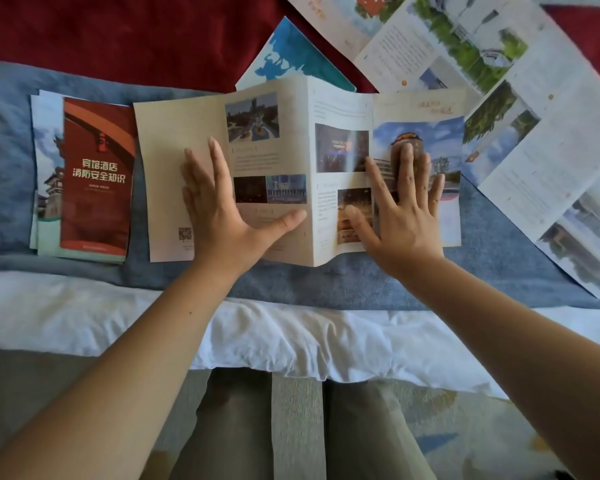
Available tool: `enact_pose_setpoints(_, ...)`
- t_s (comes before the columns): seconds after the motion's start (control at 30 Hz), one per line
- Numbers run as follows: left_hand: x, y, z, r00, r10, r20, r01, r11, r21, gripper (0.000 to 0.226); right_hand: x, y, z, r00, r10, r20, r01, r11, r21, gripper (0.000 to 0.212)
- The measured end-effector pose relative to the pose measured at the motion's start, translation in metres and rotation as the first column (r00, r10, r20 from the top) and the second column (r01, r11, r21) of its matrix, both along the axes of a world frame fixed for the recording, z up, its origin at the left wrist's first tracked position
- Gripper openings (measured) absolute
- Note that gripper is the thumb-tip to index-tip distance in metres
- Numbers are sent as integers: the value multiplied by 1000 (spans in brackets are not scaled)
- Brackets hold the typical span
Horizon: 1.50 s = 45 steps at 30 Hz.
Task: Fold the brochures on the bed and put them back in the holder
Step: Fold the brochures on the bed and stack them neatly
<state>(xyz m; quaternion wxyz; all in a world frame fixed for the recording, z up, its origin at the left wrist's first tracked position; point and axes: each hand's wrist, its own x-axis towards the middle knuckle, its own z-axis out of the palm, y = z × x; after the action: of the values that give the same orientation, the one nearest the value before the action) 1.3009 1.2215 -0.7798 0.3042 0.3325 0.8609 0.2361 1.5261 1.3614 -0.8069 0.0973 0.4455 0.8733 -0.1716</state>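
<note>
A wide cream brochure (274, 109) with photo panels lies unfolded across the blue bed runner (361, 285), its middle crease standing up as a ridge. My left hand (219, 206) presses flat on its left panels, fingers spread and thumb reaching toward the ridge. On the right panels my right hand (400, 209) lies flat too, fingers straight over the picture of a building. To the left sits a stack of folded brochures (96, 178) topped by a red one with white characters. No holder is visible.
Several unfolded brochures (534, 109) fan out at the upper right, and a blue-covered one (291, 53) lies behind the cream brochure on the dark red blanket (118, 36). White bedding (101, 317) edges the bed. My legs stand on patterned carpet below.
</note>
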Motion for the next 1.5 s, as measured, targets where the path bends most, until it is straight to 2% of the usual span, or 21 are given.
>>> enact_pose_setpoints(0.17, 3, -1, -12, 994, 3, -110, -13, 996, -89, 147, -20, -22, 11, 982, 157, -106, -164, 985, -57, 68)
enact_pose_setpoints(0.3, -3, -9, -16, 950, 13, -313, -60, 988, -141, 138, -28, -37, 4, 978, 202, -51, -204, 978, -39, 71)
enact_pose_setpoints(0.37, -7, -15, -17, 936, 32, -349, -101, 979, -179, 138, -27, -38, -1, 979, 197, -46, -198, 980, -24, 73)
enact_pose_setpoints(0.47, -10, -21, -19, 960, 46, -278, -98, 979, -178, 134, -26, -39, -6, 980, 193, -54, -194, 981, -10, 72)
enact_pose_setpoints(0.67, 4, -13, -1, 985, 162, -65, -164, 986, -21, 112, -29, -38, -5, 981, 184, -60, -186, 982, -29, 67)
enact_pose_setpoints(0.8, 28, 5, 16, 997, 64, 38, -62, 996, -61, 102, -19, -23, 3, 967, 169, -189, -186, 980, -76, 60)
enact_pose_setpoints(0.87, 46, 21, 24, 993, 63, 99, -56, 996, -70, 97, -5, -10, 8, 948, 147, -282, -162, 986, -31, 58)
enact_pose_setpoints(0.93, 63, 41, 32, 986, 58, 157, -47, 996, -69, 94, 14, 4, 10, 967, 97, -234, -84, 994, 69, 63)
enact_pose_setpoints(1.0, 78, 61, 40, 983, 46, 177, -36, 997, -62, 90, 36, 18, 13, 997, -11, -83, 22, 991, 132, 73)
enact_pose_setpoints(1.07, 91, 78, 46, 985, 39, 167, -29, 998, -58, 87, 57, 26, 12, 997, -83, -4, 83, 992, 100, 76)
enact_pose_setpoints(1.13, 104, 92, 48, 985, 32, 170, -22, 998, -60, 87, 74, 30, 11, 998, -50, -41, 52, 998, 33, 76)
enact_pose_setpoints(1.2, 118, 101, 44, 993, -26, 119, 33, 998, -54, 90, 86, 36, 9, 991, -21, -135, 20, 1000, -10, 73)
enact_pose_setpoints(1.27, 131, 104, 34, 983, -175, -62, 171, 983, -72, 92, 94, 42, 8, 970, -63, -235, 57, 998, -31, 69)
enact_pose_setpoints(1.33, 140, 106, 17, 917, -326, -230, 298, 943, -150, 96, 99, 48, 8, 948, -109, -298, 100, 994, -43, 68)
enact_pose_setpoints(1.43, 146, 104, -10, 857, -435, -277, 354, 887, -297, 102, 105, 50, 9, 943, -134, -305, 101, 987, -122, 72)
enact_pose_setpoints(1.5, 149, 102, -24, 840, -462, -285, 362, 868, -340, 105, 108, 49, 10, 935, -172, -309, 112, 973, -204, 73)
